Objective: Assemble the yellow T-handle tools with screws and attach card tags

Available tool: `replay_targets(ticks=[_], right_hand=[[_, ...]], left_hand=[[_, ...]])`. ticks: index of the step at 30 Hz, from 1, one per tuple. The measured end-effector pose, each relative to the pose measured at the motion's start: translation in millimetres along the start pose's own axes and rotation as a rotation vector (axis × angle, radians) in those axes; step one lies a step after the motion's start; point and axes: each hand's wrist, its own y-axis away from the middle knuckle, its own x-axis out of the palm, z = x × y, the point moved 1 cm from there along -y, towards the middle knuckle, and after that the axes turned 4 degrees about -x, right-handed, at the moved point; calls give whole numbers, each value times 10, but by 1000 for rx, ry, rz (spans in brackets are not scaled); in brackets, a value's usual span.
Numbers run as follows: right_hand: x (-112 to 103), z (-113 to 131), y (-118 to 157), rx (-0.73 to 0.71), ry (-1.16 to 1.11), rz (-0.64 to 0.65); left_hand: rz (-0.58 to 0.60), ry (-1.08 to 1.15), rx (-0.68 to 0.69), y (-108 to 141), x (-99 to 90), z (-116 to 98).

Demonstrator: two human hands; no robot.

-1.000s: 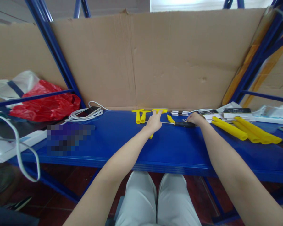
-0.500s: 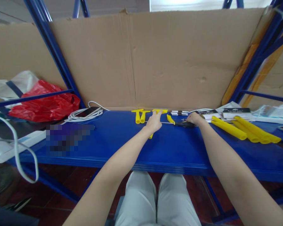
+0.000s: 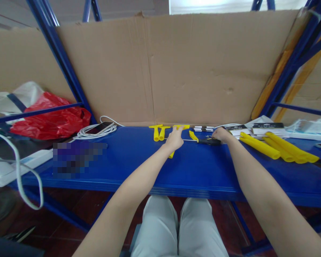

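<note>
My left hand [image 3: 174,140] is closed around a yellow T-shaped plastic handle [image 3: 171,155], whose crosspiece shows beyond the fingers. To its right lies a screwdriver [image 3: 209,141] with a black grip, the near end of its thin shaft passing behind my left hand. My right hand [image 3: 220,135] is just above the grip's end, fingers bent down together at some tiny metal pieces [image 3: 208,136]; what they pinch is hidden. A small yellow piece [image 3: 193,136] rests by the shaft. Two more yellow T-shaped handles [image 3: 156,132] lie left of my left hand.
Several yellow tubes [image 3: 260,145] lie at the right beside white-and-black packets [image 3: 268,129]. Small striped packs [image 3: 203,128] sit near the cardboard wall [image 3: 198,71]. Left are a coiled white cable [image 3: 82,133], a phone [image 3: 100,127] and a red bag [image 3: 53,114]. Blue frame posts [image 3: 66,64] flank the shelf.
</note>
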Motion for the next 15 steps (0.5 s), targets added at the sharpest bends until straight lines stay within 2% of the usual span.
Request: replay_targets(ticks=[3,6,11,15], right_hand=[[-46,70,31,47,-21,-18],[-105,184,61,42,-111,-32],[-152,447,77,-115,-458,-44],[-103,699,88,-263,-651,-12]], left_hand=[[-9,146,-19,-26,5,1],[57,409,-102,-61,0,-24],[254,927,-306,-93,-49,-91],[330,1124,-406,-100,-98,-94]])
